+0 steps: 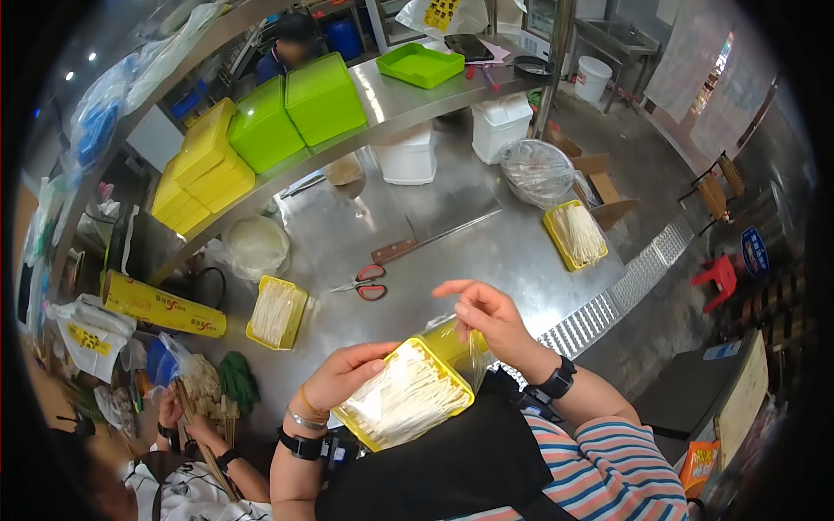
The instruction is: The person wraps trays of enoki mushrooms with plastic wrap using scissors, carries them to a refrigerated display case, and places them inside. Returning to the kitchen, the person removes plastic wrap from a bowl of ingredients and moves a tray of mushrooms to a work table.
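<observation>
My left hand (pixel 352 372) grips the left rim of a yellow tray (pixel 466 399), which is tilted against my front. Thin white strands (pixel 404 395), which look like enoki mushrooms, fill it under shiny clear film. To the right of the tray, my right hand (pixel 493 323) has its thumb and fingers pinched on clear plastic film (pixel 476 356), with one finger stretched out. Beneath that hand is a yellow piece (pixel 447 340), partly hidden, whose kind I cannot make out. Scissors (pixel 363 284) with red and black handles lie beyond my hands, near a wooden-handled cleaver (pixel 398 250).
Similar filled yellow trays stand at left (pixel 276 313) and right (pixel 575 234) on the steel table (pixel 339 234). A film-covered bowl (pixel 537 172) and white tubs (pixel 407 156) stand farther back. Green bins (pixel 323 100) line the shelf. At lower left, a co-worker's hands (pixel 198 431) hold sticks.
</observation>
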The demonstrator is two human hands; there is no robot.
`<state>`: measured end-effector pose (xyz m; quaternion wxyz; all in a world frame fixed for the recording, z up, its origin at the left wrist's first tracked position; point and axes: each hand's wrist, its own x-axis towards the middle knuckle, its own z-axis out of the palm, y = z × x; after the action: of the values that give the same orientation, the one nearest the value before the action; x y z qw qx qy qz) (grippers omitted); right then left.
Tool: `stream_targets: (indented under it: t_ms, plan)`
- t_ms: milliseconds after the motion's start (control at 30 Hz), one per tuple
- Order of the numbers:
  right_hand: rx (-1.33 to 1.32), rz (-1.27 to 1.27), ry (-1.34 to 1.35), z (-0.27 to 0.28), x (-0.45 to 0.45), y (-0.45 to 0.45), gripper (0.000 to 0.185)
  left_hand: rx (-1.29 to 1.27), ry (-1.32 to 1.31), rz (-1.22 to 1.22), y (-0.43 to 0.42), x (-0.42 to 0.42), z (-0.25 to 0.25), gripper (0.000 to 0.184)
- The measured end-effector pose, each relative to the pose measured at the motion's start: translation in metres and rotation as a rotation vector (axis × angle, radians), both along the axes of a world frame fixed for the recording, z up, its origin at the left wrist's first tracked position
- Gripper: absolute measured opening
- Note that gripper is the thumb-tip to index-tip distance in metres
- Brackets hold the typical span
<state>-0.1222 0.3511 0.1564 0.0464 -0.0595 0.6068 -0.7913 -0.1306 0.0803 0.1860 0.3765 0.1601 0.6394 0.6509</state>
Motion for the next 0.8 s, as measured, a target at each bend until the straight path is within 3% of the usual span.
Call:
stream_targets:
  t_ms: [100, 267, 400, 467, 700, 800]
  plan:
    - [-0.123, 0.179, -0.065, 0.005, -0.003, -0.006, 0.015, -0.003, -0.041, 0.001, -0.001, -0.001, -0.004, 0.036]
    - [-0.028, -0.022, 0.007, -0.017, -0.008, -0.024, 0.015, 0.007, -0.051, 0.012, -0.002, 0.0, -0.005, 0.037]
    - [0.076, -0.035, 0.018, -0.011, -0.005, -0.029, 0.015, -0.006, -0.04, -0.002, -0.002, -0.001, -0.002, 0.037]
    - [0.28, -0.117, 0.084, -0.027, -0.007, -0.034, 0.016, -0.006, -0.074, -0.017, 0.001, -0.001, 0.002, 0.037]
    - [0.229, -0.169, -0.003, -0.046, -0.013, -0.047, 0.016, 0.026, -0.124, 0.011, 0.002, -0.001, 0.001, 0.037]
    - [0.279, -0.117, -0.053, -0.062, -0.012, -0.056, 0.027, 0.046, -0.102, 0.015, 0.004, 0.0, 0.0, 0.038]
